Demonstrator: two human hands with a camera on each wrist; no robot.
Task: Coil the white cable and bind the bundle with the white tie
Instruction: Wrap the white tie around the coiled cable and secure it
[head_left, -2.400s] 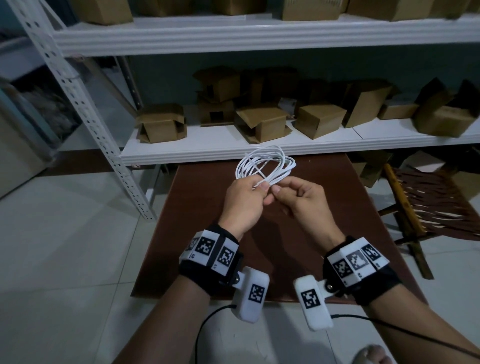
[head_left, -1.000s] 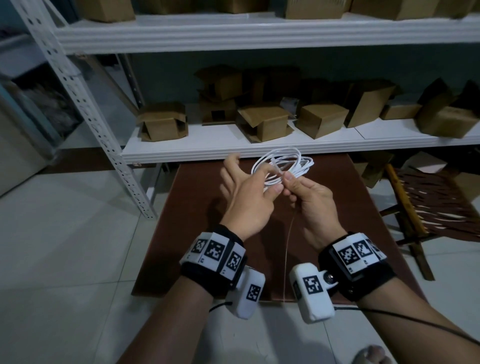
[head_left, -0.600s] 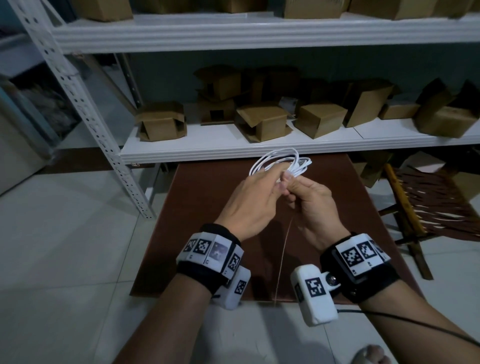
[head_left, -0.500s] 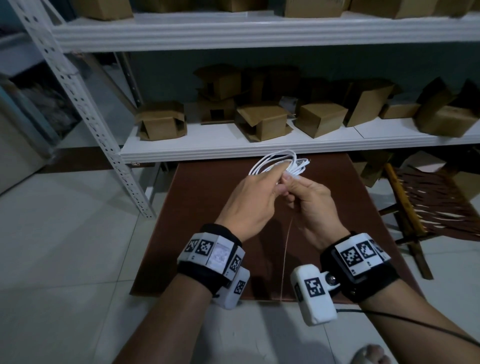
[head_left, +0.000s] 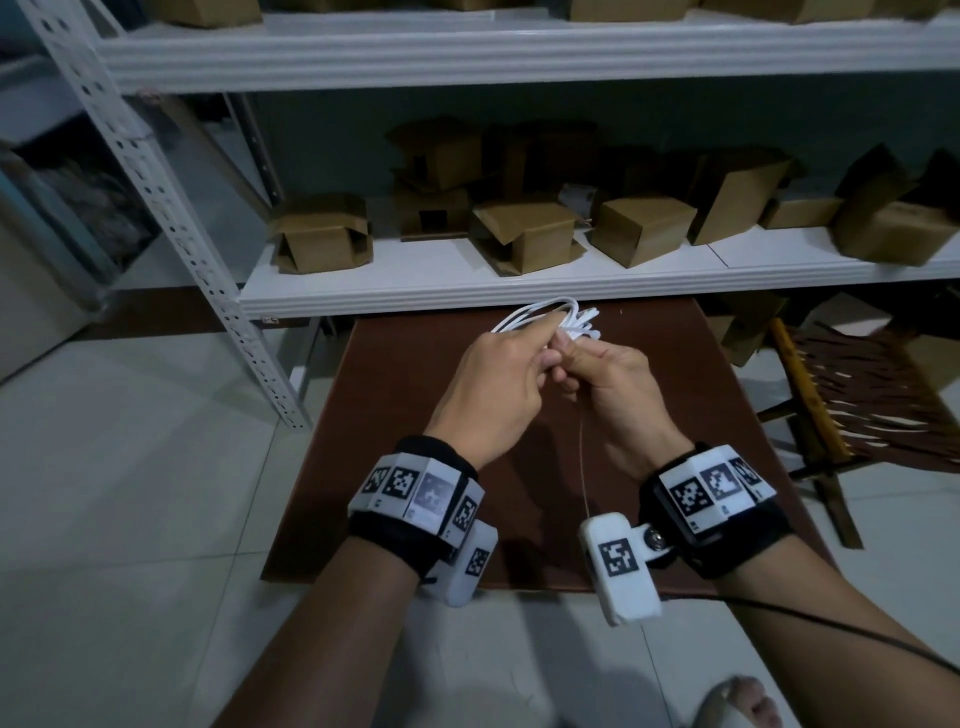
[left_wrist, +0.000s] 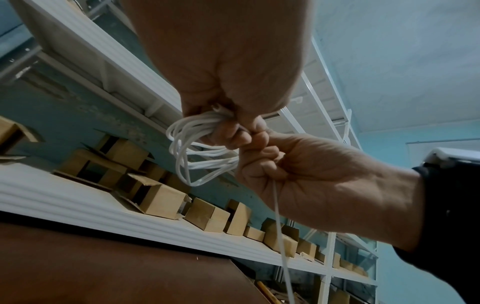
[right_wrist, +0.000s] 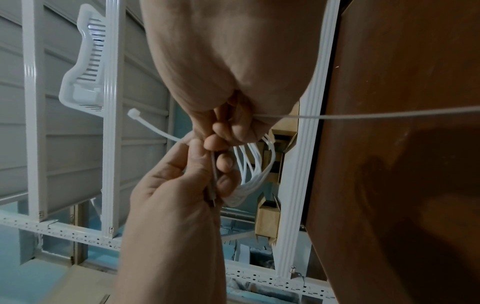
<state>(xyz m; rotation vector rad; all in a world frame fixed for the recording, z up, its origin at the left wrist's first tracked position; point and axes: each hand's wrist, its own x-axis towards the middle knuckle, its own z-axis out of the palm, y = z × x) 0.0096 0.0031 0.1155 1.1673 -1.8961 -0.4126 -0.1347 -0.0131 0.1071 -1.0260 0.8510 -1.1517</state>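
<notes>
Since a moment ago my left hand (head_left: 488, 384) has closed in from the spread-open pose and now grips the bundle, and the loops have been squeezed flatter than the round coil I held earlier. The white cable (left_wrist: 197, 148) sits gathered between both hands, above the brown table (head_left: 395, 467), its loops fanning out past my fingertips toward the shelf. My left fingers (left_wrist: 231, 135) curl around the bunched strands, thumb and forefinger meeting my right hand at the pinch. My right hand (head_left: 618, 395) is curled tight too, pinching the white tie (right_wrist: 155, 128) against the bundle. In the right wrist view the tie's head end sticks out beyond my knuckles on the far side, while its thin tail (left_wrist: 279, 222) runs out from under my right palm and hangs down toward my wrist. Beyond my fingers, a white shelf (head_left: 467, 280) carries several cardboard boxes (head_left: 530, 234). Near my right forearm a wooden chair (head_left: 857, 395) stands on the tiled floor.
</notes>
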